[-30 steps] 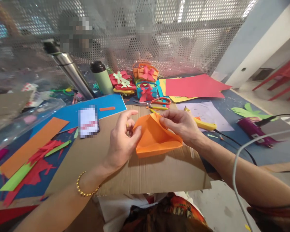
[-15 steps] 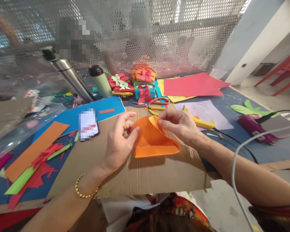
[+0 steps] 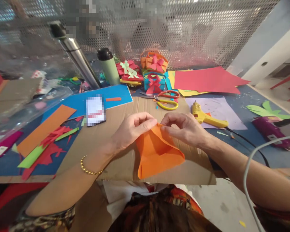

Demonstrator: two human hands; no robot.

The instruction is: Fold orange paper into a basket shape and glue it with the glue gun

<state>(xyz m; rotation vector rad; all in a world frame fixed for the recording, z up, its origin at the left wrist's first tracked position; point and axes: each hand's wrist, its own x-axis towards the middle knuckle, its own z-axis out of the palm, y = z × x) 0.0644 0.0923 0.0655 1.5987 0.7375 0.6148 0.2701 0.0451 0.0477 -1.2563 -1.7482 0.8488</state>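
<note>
A folded piece of orange paper (image 3: 157,154) hangs over a cardboard sheet (image 3: 106,138), its wide end towards me. At its far, narrow end, my left hand (image 3: 136,129) pinches the edge between thumb and fingers. Close beside it, my right hand (image 3: 183,127) is closed on the same end, thumb on top. The fingertips of both hands nearly meet, and they partly cover the fold there. Just beyond lie scissors (image 3: 168,104) with red and yellow handles.
A yellow glue gun (image 3: 207,119) rests on lilac paper (image 3: 232,112) at right. A phone (image 3: 95,111), blue board (image 3: 120,91) and paper scraps (image 3: 48,145) lie left. Bottles (image 3: 110,67) and small paper baskets (image 3: 154,83) stand at the back. A white cable (image 3: 247,167) hangs at right.
My left hand has moved from the paper's left side to its far end, near my right hand. The paper's wide end has swung nearer to me. The view has shifted slightly.
</note>
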